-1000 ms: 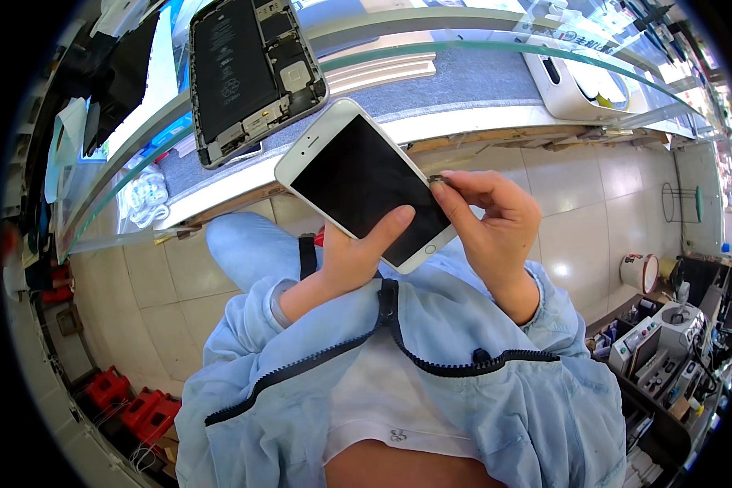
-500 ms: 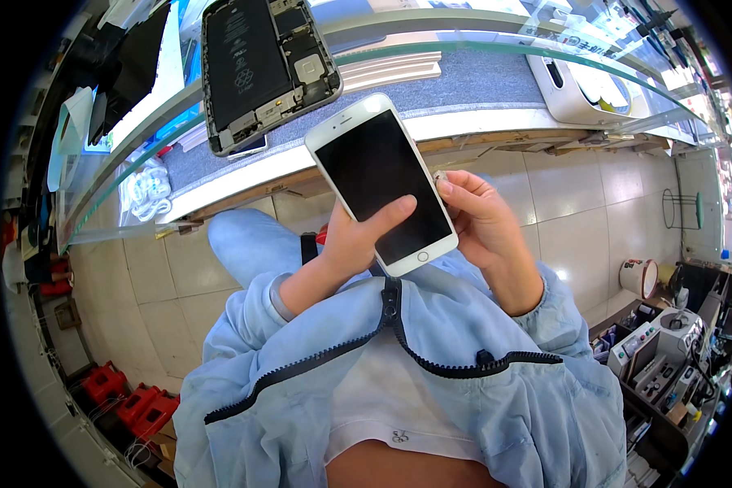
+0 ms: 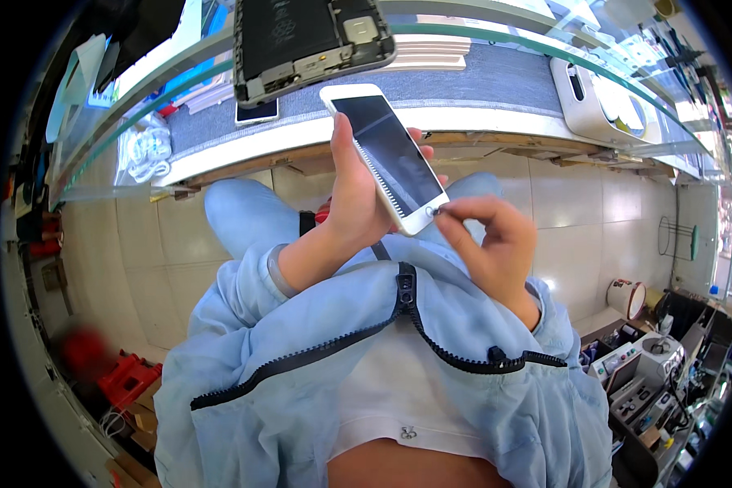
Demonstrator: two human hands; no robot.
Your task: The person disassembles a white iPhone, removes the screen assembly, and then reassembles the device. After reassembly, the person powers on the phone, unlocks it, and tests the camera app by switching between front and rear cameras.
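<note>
I find the white phone (image 3: 394,159), top toward eleven o'clock, in the left hand's (image 3: 356,197) grip; the right hand (image 3: 500,244) pinches a small dark piece (image 3: 437,212), unidentifiable, at its five-o'clock end. I judge the phone light, rigid, slick, fragile: hold by long edges.

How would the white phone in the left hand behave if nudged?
Probably stiff: the white phone looks like a flat, unbent slab. Likely slippery: its glossy screen seems to mirror the jacket zipper. Possibly fragile too: that screen looks glassy.
</note>
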